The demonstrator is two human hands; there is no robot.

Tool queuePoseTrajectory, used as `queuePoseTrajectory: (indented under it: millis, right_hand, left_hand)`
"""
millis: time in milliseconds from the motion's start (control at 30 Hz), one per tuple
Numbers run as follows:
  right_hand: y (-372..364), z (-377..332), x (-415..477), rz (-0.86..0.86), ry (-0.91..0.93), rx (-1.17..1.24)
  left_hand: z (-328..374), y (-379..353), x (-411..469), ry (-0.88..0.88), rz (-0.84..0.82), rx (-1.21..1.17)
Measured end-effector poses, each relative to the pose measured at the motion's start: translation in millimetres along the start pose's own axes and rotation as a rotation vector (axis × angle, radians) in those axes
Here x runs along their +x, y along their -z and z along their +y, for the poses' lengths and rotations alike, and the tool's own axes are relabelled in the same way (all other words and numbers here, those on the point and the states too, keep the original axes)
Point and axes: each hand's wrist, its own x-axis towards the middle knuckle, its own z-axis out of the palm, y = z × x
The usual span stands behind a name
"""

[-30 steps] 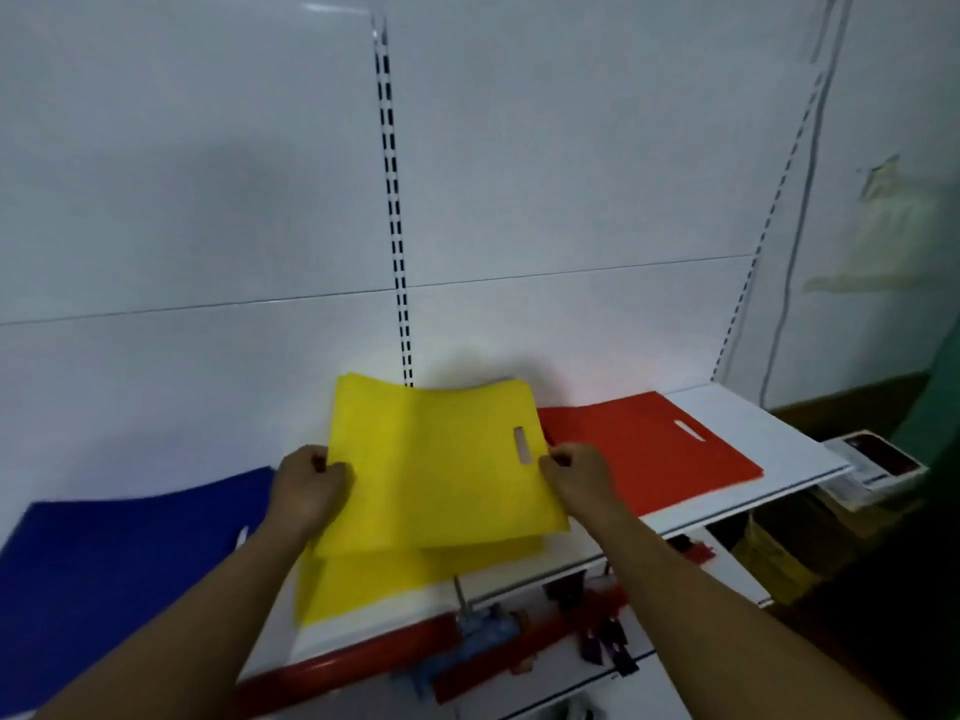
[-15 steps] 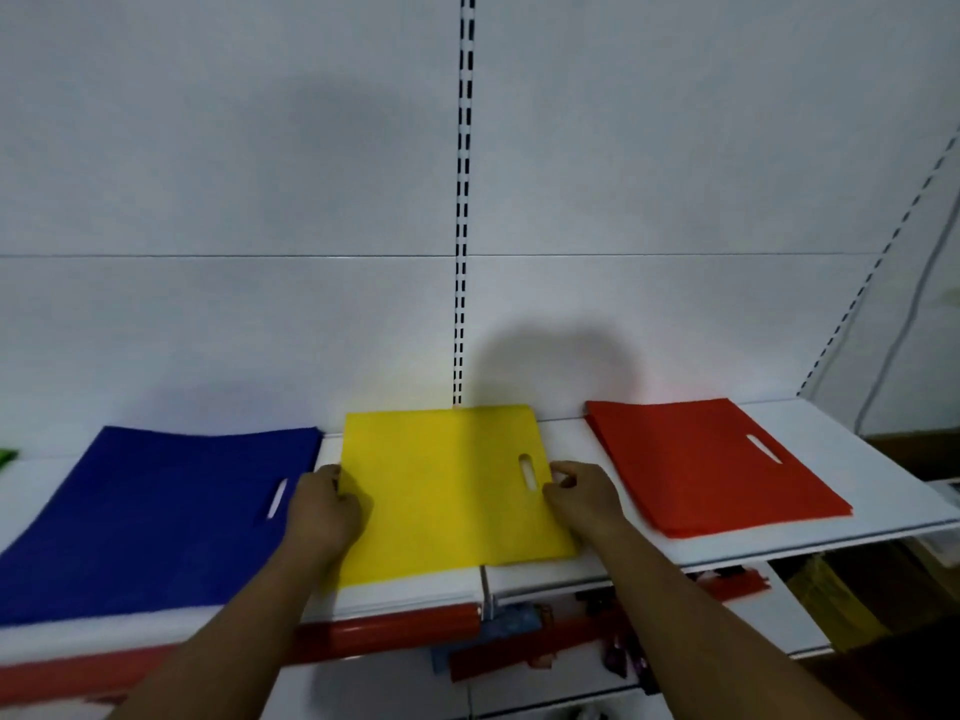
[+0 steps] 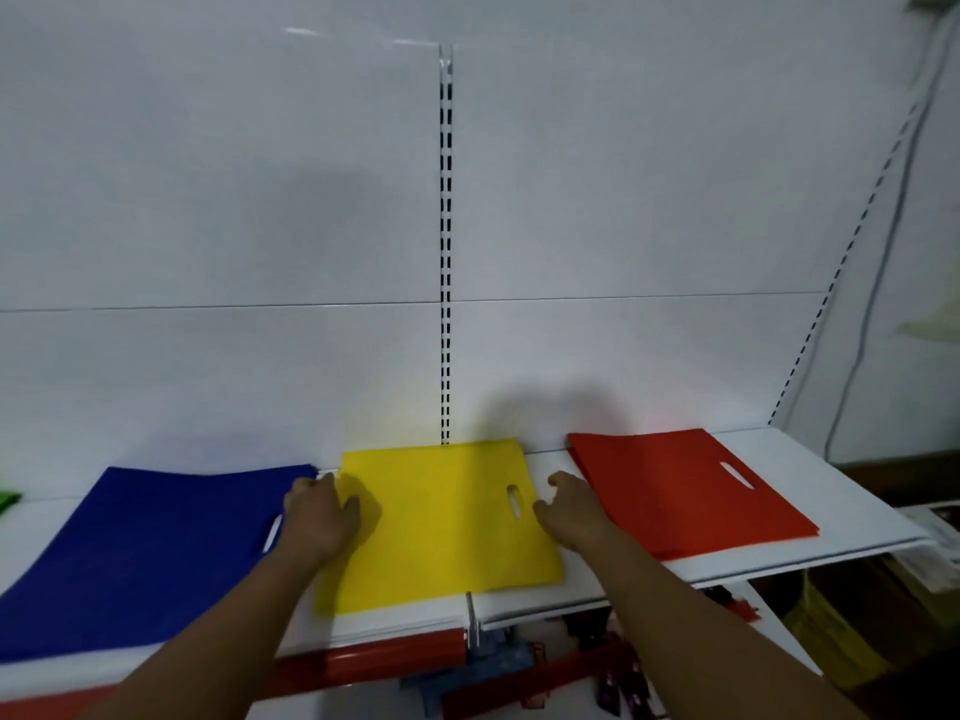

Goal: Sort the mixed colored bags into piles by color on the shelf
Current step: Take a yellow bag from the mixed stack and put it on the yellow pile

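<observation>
While you look down at the shelf (image 3: 810, 475) through the head camera, three piles lie side by side along it. The blue bags (image 3: 145, 553) are on the left, the yellow bags (image 3: 447, 527) in the middle and the red bags (image 3: 685, 491) on the right, each lying flat with a handle slot showing. The yellow pile sits just below the slotted rail (image 3: 445, 252) on the white back wall, and its front edge reaches the front lip of the shelf.

Your left hand (image 3: 319, 517) lies on the left edge of the yellow pile. The thumb is on the yellow and the bent fingers sit over the gap beside the blue, but you cannot tell whether it pinches the bag. Your right hand (image 3: 571, 517) is at the right edge of the yellow pile, between yellow and red, with fingers loosely curled and holding nothing.

A scrap of green (image 3: 8, 498) shows at the far left edge. A red bar (image 3: 395, 654) runs under the shelf front.
</observation>
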Motion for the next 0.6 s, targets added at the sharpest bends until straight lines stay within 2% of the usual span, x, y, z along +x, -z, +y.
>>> queuePoseTrajectory:
  millis: [100, 167, 233, 367, 600]
  right_hand:
    - [27.6, -23.3, -4.6, 0.145, 0.123, 0.079]
    - [44.7, -50.3, -7.2, 0.224, 0.235, 0.123]
    - [52.5, -82.5, -14.0, 0.229, 0.328, 0.177]
    - [35.0, -146.4, -21.0, 0.138, 0.492, 0.224]
    - [-33.1, -263.8, -68.6, -0.003, 0.694, 0.194]
  left_hand:
    - [34.9, 44.5, 0.5, -0.214, 0.052, -0.155]
    - [57.9, 83.1, -1.7, -0.32, 0.086, -0.179]
    - [68.2, 122.7, -5.3, -0.379, 0.115, -0.147]
    - [40.5, 191.1, -17.4, -0.355, 0.109, 0.048]
    - [-76.1, 279.3, -60.6, -0.187, 0.199, 0.261]
